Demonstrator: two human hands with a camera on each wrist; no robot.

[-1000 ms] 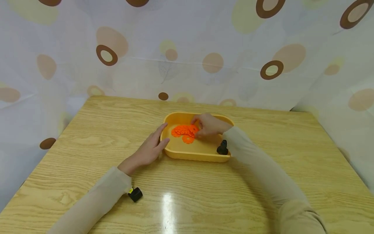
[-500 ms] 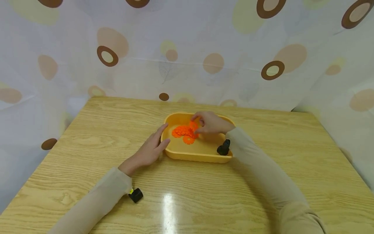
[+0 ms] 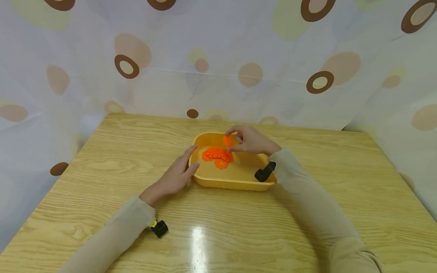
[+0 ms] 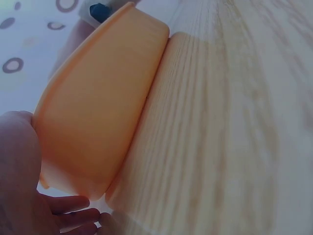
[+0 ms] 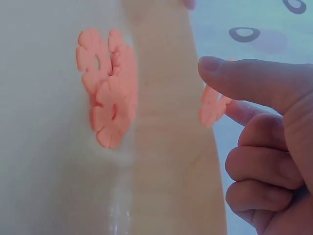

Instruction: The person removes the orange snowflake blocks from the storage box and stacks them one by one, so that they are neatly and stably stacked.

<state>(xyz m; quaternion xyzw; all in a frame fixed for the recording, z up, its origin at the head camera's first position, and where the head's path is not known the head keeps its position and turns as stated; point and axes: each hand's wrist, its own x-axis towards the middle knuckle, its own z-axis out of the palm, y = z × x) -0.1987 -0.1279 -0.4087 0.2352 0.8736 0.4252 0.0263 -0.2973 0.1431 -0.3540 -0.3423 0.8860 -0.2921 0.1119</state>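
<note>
The right hand (image 3: 252,140) pinches an orange flower-shaped disc (image 3: 227,141) between thumb and forefinger, its other fingers curled into the palm, and holds it above the far side of the yellow tray (image 3: 232,185). More orange discs (image 3: 216,153) lie overlapping in the tray's left half. The left hand (image 3: 173,175) rests at the tray's left end, thumb spread from the fingers. The disc looks thin and light, probably stiff plastic and hardly fragile; its notched edge should give good grip, best taken by opposite faces near the rim. Flat, overlapping ones may slide or lift together.
</note>
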